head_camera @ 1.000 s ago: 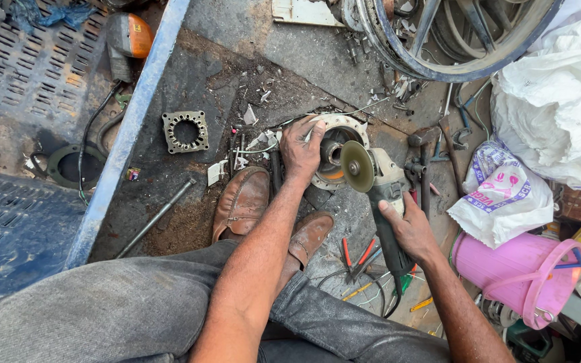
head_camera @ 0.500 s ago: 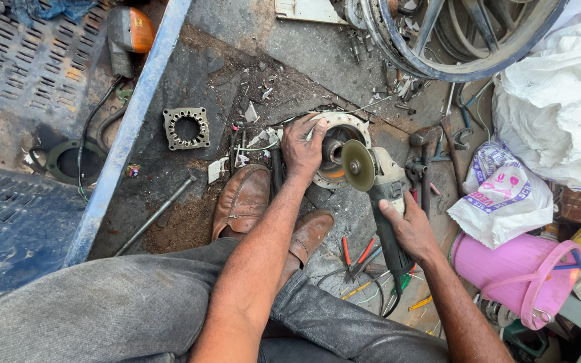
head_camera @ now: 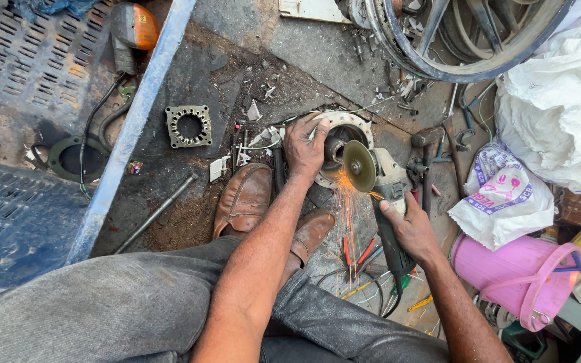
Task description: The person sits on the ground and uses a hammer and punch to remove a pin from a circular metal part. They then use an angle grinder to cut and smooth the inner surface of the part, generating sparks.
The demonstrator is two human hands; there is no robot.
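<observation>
My left hand (head_camera: 306, 147) presses down on a round metal housing (head_camera: 356, 126) that lies on the dirty floor. My right hand (head_camera: 408, 226) grips the dark handle of an angle grinder (head_camera: 383, 180). Its greenish disc (head_camera: 358, 165) touches the near edge of the housing, and orange sparks (head_camera: 345, 202) stream down toward my brown shoes (head_camera: 243, 198). My grey trousers fill the bottom of the view.
A square metal flange (head_camera: 188, 126) and a black ring (head_camera: 75, 156) lie at the left, with a rod (head_camera: 156, 214) nearby. A blue bar (head_camera: 132, 131) runs diagonally. At the right are a pink bucket (head_camera: 516, 269), white bags (head_camera: 553, 114), hand tools (head_camera: 432, 158) and a wheel rim (head_camera: 452, 40).
The grinder disc has come down onto the housing's edge and sparks now fly; earlier there were none. My left hand stays on the housing.
</observation>
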